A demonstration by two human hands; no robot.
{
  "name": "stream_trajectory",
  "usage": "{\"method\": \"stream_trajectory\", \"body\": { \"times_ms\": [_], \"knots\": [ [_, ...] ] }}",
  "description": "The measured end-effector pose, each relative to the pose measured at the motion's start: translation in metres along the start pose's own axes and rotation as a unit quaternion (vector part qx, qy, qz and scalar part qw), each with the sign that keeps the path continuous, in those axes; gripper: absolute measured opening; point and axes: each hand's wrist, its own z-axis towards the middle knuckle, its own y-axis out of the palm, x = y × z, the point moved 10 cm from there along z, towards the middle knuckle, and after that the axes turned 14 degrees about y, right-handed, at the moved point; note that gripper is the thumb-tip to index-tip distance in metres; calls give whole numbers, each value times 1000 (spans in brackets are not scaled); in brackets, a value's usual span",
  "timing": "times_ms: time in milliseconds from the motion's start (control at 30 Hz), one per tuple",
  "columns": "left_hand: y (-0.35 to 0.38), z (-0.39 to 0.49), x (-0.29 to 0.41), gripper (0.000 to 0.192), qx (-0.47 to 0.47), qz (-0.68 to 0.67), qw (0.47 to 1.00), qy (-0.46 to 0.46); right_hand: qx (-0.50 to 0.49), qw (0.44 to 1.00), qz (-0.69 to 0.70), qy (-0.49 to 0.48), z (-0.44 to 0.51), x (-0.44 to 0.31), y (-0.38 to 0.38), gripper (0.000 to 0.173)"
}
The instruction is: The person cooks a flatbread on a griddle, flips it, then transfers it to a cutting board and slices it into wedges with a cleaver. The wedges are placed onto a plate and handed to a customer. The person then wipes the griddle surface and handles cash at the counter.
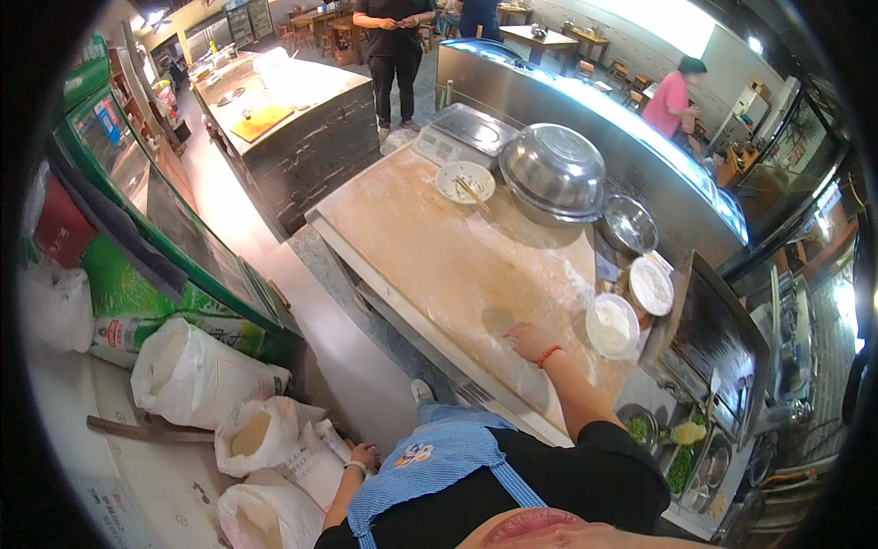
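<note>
My right hand (pixel 532 342), with a red bracelet at the wrist, rests palm down on the floured wooden worktop (pixel 411 240), its fingers spread. Beside it at the right stand a white bowl of flour (pixel 612 326) and another white bowl of white powder (pixel 651 286). My left hand (pixel 365 456) hangs low at my side, near open white sacks (pixel 250 439); whether it touches one is unclear. Farther along the worktop are a patterned bowl with chopsticks (pixel 465 183), a large upturned metal bowl (pixel 557 171), a smaller metal bowl (pixel 629 224) and a scale (pixel 466 134).
A dark griddle (pixel 713 343) adjoins the worktop's right end, with trays of chopped greens (pixel 680 469) below it. A steel counter (pixel 583 123) runs behind. A person in black (pixel 394 48) stands beyond; a person in pink (pixel 669 103) is farther right. A green-framed cabinet (pixel 158 206) stands left.
</note>
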Motion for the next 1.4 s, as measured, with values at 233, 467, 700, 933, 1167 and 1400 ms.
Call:
{"method": "stream_trajectory", "body": {
  "times_ms": [233, 467, 700, 933, 1167, 1400],
  "knots": [
    [-114, 71, 73, 27, 63, -99, 993, 9, -46, 993, 52, -100, 134, -110, 14, 28],
    [-188, 95, 125, 28, 103, 100, 990, 17, -82, 985, 71, -135, 232, -201, 14, 25],
    [-279, 165, 113, 36, 61, 340, 938, 1, -95, 976, 92, -171, 301, -297, 50, 24],
    [-395, 341, 218, 36, 9, 354, 935, 15, 8, 987, 78, -140, 439, -390, -3, 22],
    [-508, 484, 415, 29, 65, 376, 916, 127, 84, 985, 76, -127, 537, -471, -44, 29],
    [-534, 573, 470, 36, -55, 383, 909, 157, 93, 994, 62, -1, 664, -430, -40, 41]
  ]
}}
